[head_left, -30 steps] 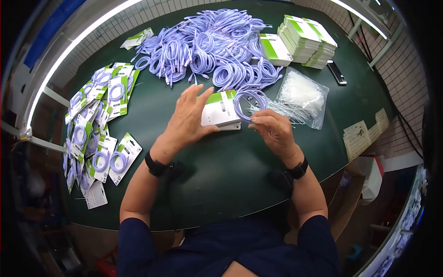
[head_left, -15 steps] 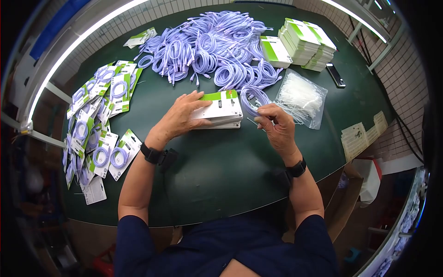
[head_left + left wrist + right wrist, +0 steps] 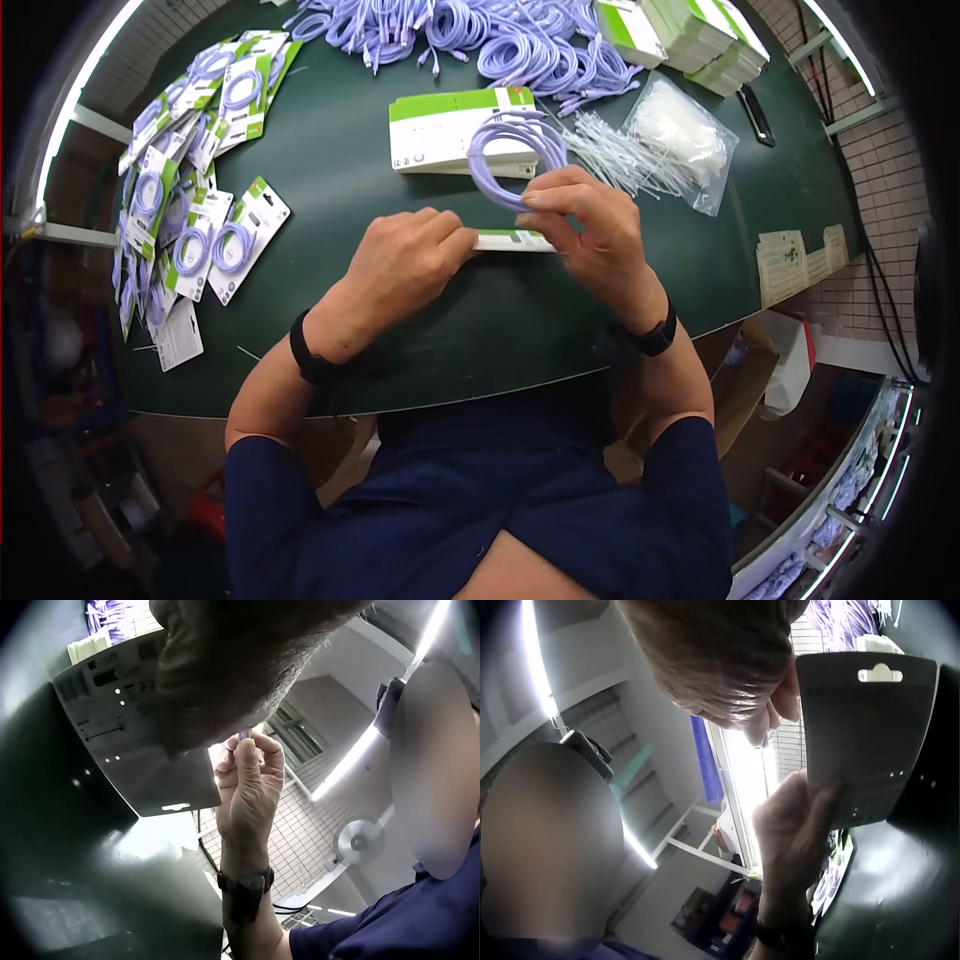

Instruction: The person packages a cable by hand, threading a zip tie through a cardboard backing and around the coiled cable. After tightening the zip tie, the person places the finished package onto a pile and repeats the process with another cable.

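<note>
A single card (image 3: 508, 240) is pinched at its left end by my left hand (image 3: 395, 270), seen nearly edge-on in the head view. Its back, with a hanger slot, shows in the left wrist view (image 3: 112, 742) and right wrist view (image 3: 866, 750). My right hand (image 3: 600, 235) pinches a coiled lavender cable (image 3: 483, 168) between thumb and fingers, above the card's right end; whether these fingers touch the card I cannot tell. Just beyond, a stack of green-and-white cards (image 3: 430, 135) lies on the dark green table (image 3: 450, 340), partly behind the coil.
Loose white ties (image 3: 615, 150) and a bag of ties (image 3: 685, 130) lie to the right. Cable coils (image 3: 530, 55) are heaped at the back, beside more card stacks (image 3: 700, 35). Carded cables (image 3: 235, 245) pile up at the left; a phone (image 3: 757, 115) lies far right.
My left hand has come off the stack and moved toward the body with one card. The coil, still in my right hand, is now over the near side of the stack. The head view has tilted down.
</note>
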Demonstrator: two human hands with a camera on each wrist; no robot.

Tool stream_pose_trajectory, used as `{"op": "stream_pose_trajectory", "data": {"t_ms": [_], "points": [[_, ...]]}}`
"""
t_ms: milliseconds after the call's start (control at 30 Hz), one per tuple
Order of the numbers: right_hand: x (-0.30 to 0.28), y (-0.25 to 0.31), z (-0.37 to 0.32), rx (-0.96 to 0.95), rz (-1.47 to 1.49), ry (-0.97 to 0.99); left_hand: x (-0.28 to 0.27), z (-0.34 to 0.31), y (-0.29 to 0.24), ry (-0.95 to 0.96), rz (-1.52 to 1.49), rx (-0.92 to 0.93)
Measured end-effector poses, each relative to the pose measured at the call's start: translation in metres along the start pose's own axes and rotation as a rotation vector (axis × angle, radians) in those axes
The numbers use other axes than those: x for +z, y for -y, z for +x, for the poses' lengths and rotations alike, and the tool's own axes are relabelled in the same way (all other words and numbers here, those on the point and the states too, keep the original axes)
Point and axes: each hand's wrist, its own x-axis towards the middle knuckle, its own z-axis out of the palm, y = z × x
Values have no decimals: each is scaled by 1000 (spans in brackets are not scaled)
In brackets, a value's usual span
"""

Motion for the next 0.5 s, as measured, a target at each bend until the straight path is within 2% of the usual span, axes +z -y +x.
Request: {"op": "stream_pose_trajectory", "data": {"t_ms": [167, 267, 300, 400, 433, 500], "points": [[16, 7, -6, 35, -140, 88, 3, 14, -3, -108, -101, -28], [27, -10, -14, 77, -103, -115, 6, 22, 3, -307, -137, 67], [27, -12, -13, 77, -102, -122, 4, 22, 2, -303, -135, 71], [25, -12, -15, -15, -111, -115, -5, 4, -15, -518, -229, 69], [25, -12, -16, -8, -110, -121, -6, -5, -22, -508, -232, 71], [23, -13, -17, -36, -111, -99, -5, -25, -40, -121, -992, -519]]}}
